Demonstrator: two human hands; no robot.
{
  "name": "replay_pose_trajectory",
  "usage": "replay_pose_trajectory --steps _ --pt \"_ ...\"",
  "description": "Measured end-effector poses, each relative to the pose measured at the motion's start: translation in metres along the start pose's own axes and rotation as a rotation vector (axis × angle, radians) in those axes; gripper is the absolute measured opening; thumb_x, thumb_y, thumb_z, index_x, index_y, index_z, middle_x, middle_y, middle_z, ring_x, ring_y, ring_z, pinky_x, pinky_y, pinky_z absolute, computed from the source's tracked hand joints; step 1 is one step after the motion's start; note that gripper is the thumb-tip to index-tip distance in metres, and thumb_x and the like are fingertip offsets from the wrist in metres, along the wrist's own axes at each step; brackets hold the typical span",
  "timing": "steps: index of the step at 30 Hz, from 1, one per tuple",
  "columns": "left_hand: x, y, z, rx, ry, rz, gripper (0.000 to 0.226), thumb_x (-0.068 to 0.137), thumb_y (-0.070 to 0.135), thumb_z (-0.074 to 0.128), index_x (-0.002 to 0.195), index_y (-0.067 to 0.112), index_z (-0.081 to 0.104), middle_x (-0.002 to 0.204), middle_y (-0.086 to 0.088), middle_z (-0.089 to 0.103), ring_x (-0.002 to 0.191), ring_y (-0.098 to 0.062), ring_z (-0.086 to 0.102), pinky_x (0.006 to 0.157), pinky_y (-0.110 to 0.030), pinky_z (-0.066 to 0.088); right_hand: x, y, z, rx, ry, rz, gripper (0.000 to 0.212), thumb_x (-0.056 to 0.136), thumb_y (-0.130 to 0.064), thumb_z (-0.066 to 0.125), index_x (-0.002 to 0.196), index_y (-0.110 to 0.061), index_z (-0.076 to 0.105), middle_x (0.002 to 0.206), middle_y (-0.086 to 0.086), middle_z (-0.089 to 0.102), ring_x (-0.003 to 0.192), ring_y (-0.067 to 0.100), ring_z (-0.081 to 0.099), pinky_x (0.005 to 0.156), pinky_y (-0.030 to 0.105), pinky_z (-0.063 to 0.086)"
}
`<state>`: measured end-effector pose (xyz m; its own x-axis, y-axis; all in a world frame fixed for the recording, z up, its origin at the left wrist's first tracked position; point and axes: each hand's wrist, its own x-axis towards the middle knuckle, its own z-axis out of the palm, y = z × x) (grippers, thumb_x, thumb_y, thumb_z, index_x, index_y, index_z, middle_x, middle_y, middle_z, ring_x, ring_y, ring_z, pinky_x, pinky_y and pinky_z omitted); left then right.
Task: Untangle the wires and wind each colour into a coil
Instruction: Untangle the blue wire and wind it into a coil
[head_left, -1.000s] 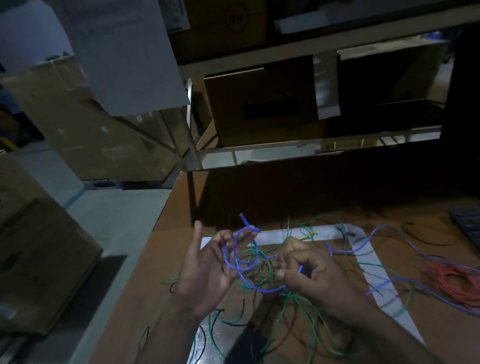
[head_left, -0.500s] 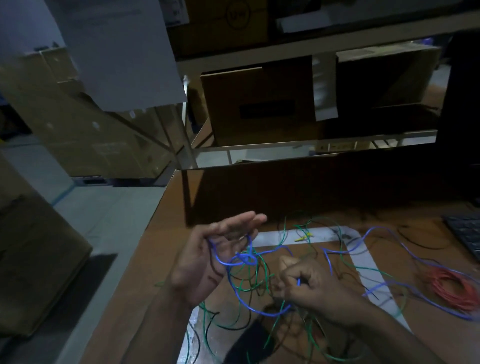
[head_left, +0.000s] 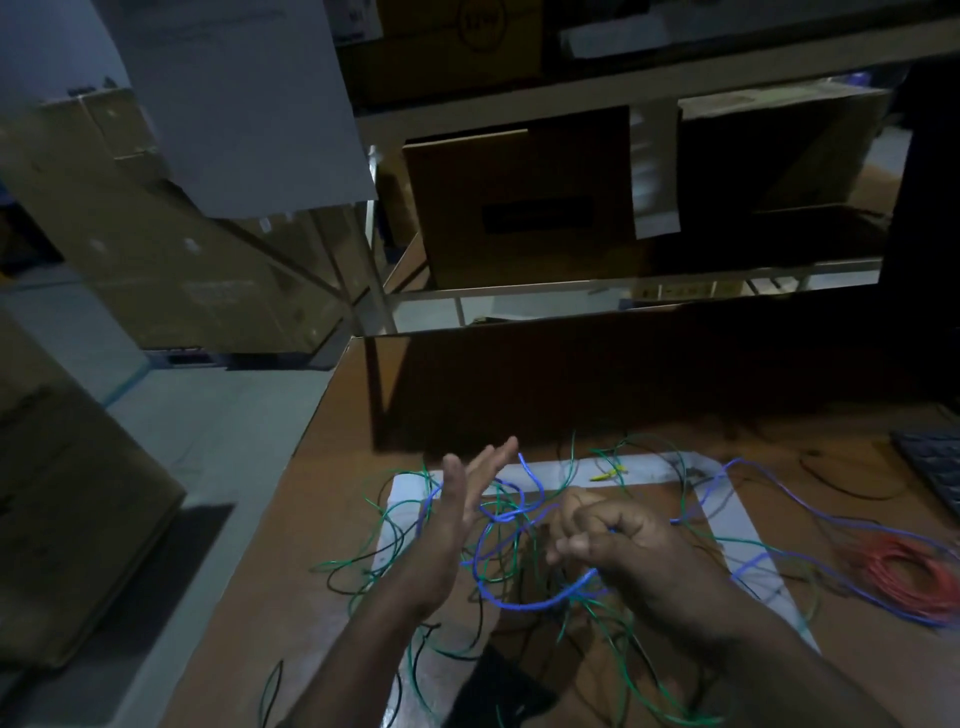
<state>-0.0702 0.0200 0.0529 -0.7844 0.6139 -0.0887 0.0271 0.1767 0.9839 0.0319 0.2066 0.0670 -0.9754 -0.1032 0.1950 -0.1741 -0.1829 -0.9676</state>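
Since the earlier frame, the left hand (head_left: 451, 525) is flattened open (fingers straight); blue wire (head_left: 506, 514) is looped between it and the fisted right hand (head_left: 618, 545), which grips it at lower centre.

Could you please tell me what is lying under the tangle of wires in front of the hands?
Under the wire tangle lie white tape strips on the brown table. Whatever sits beneath the right hand is covered.
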Motion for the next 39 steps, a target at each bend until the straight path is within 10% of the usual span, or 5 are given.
replay_pose_trajectory --steps 7,15,23,32,39 --pt "-0.004 -0.021 -0.01 0.132 0.129 0.007 0.094 0.074 0.099 0.013 0.134 0.045 0.062 0.131 0.017 0.067 0.131 -0.002 0.055 0.114 -0.036 0.036 0.0 -0.003 -0.006 0.199 0.21 0.011 0.055 0.075 -0.065 0.076 0.073 -0.012 0.064 0.085 0.013 0.058 0.087 0.027 0.058 0.088 0.035 0.051" --pt "-0.015 -0.031 -0.007 0.372 0.235 0.175 0.046 0.106 0.037 0.032 0.117 0.031 0.076 0.129 0.029 0.065 0.138 0.003 0.046 0.113 -0.024 0.036 0.006 -0.002 -0.012 0.361 0.439 -0.032 0.05 0.051 -0.065 0.091 0.071 -0.023 0.074 0.068 -0.002 0.064 0.071 0.011 0.067 0.068 0.023 0.056" --pt "-0.016 -0.01 -0.039 0.834 0.455 -0.004 0.05 0.091 0.055 0.068 0.135 0.038 0.053 0.124 0.016 0.066 0.095 -0.003 0.066 0.08 -0.03 0.052 0.001 -0.019 -0.005 -0.197 0.266 -0.054 0.048 0.072 -0.081 0.062 0.072 -0.033 0.069 0.066 -0.002 0.068 0.059 0.003 0.054 0.06 0.021 0.045" --pt "-0.028 0.038 -0.039 0.999 0.22 0.395 0.095 0.064 0.048 0.091 0.147 0.036 0.046 0.153 0.016 0.043 0.152 -0.007 0.022 0.121 -0.038 0.025 0.008 -0.029 -0.004 -0.309 0.21 -0.067 0.034 0.085 -0.058 0.055 0.066 -0.032 0.064 0.062 -0.006 0.062 0.056 0.002 0.053 0.057 0.02 0.044" --pt "-0.021 0.031 0.0 0.399 0.118 0.303 0.019 0.093 0.041 0.069 0.076 0.033 0.07 0.101 0.006 0.073 0.106 -0.013 0.068 0.093 -0.028 0.052 0.012 -0.032 0.003 0.038 0.369 -0.062 0.035 0.079 -0.058 0.059 0.061 -0.029 0.058 0.062 -0.006 0.048 0.052 0.005 0.046 0.05 0.018 0.042"
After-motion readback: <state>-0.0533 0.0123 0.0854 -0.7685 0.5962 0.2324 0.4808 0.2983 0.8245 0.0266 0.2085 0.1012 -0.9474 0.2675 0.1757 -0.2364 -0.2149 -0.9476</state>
